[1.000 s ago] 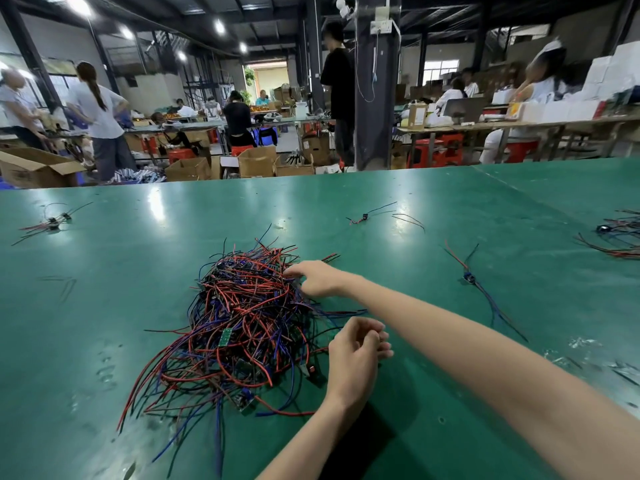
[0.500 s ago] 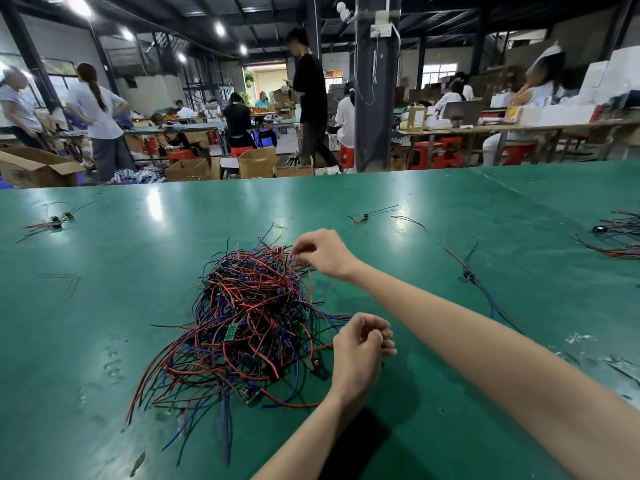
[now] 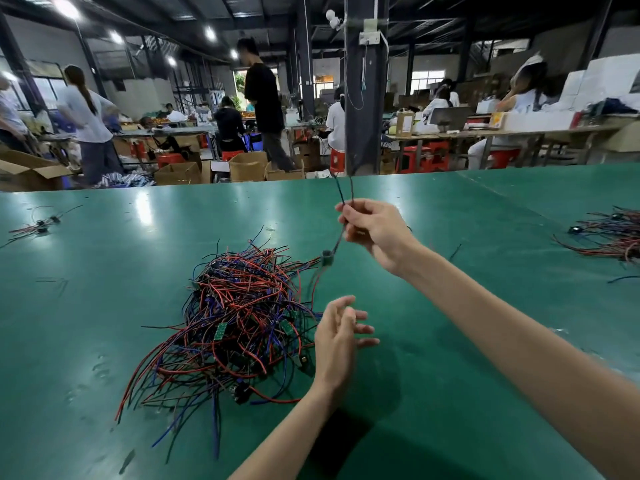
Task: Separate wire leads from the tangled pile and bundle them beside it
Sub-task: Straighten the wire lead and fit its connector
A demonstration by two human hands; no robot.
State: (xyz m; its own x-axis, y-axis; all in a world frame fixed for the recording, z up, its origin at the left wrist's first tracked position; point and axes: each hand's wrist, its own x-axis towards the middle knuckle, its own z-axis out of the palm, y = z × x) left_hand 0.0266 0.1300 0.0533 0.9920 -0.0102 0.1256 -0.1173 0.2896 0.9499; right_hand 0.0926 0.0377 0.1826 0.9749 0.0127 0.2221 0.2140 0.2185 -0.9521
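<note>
A tangled pile of red, blue and black wire leads (image 3: 239,320) with small green boards lies on the green table (image 3: 104,306). My right hand (image 3: 374,230) is raised above the pile's far right edge and pinches one wire lead (image 3: 327,257). The lead's two ends stick up past my fingers, and its small dark block hangs below them, its other wires trailing into the pile. My left hand (image 3: 337,337) hovers at the pile's right side, fingers spread and relaxed, holding nothing.
A second heap of leads (image 3: 609,233) lies at the table's right edge, and a few loose leads (image 3: 38,225) at the far left. A stray wire (image 3: 455,251) lies right of my right hand. Beyond the table, people work among cardboard boxes and red stools.
My right hand has risen from the pile's top, pulling one lead up and to the right. My left hand has uncurled from a loose fist to spread fingers.
</note>
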